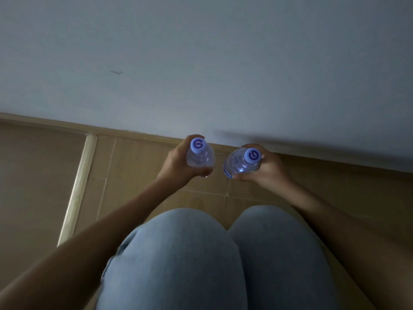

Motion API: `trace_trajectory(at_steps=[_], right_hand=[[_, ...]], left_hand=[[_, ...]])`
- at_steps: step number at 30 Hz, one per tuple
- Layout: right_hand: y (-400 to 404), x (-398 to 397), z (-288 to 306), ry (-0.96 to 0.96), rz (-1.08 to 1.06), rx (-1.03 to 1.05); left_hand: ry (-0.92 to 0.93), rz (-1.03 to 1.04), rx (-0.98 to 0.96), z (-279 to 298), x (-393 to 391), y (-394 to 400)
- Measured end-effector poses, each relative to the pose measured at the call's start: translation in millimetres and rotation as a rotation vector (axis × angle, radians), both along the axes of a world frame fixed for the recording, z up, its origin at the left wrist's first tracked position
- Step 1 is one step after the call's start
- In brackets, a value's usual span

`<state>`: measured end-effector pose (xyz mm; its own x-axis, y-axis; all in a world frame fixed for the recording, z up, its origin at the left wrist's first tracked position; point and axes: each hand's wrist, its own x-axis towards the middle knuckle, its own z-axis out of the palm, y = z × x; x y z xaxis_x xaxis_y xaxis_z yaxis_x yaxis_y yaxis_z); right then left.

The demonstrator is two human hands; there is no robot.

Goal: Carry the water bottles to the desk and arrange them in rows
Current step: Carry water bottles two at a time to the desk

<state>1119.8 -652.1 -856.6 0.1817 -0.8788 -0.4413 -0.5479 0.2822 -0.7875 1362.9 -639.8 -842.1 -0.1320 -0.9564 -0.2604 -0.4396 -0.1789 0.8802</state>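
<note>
I hold two clear plastic water bottles with pale blue caps, seen from above. My left hand is wrapped around the left bottle, which stands about upright. My right hand grips the right bottle, which tilts a little to the left and shows a blue label near its lower edge. The two bottles are side by side and a small gap apart, held out in front of my knees. No desk is in view.
A plain pale wall fills the upper half, meeting a tan tiled floor at a skirting board. A light raised strip runs across the floor on the left. My legs in light blue jeans fill the bottom.
</note>
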Motion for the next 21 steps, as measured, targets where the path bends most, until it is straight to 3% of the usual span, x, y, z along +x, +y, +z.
trace_trajectory(at_steps=[7, 11, 21], right_hand=[[19, 35, 164, -0.127, -0.003, -0.122], [27, 59, 283, -0.123, 0.025, -0.080], [58, 138, 572, -0.314, 0.278, -0.049]], left_hand=[[0.112, 0.143, 0.036, 178, 31, 18], [0.186, 0.278, 0.043, 294, 47, 48], [0.335, 0.590, 0.037, 558, 100, 155]])
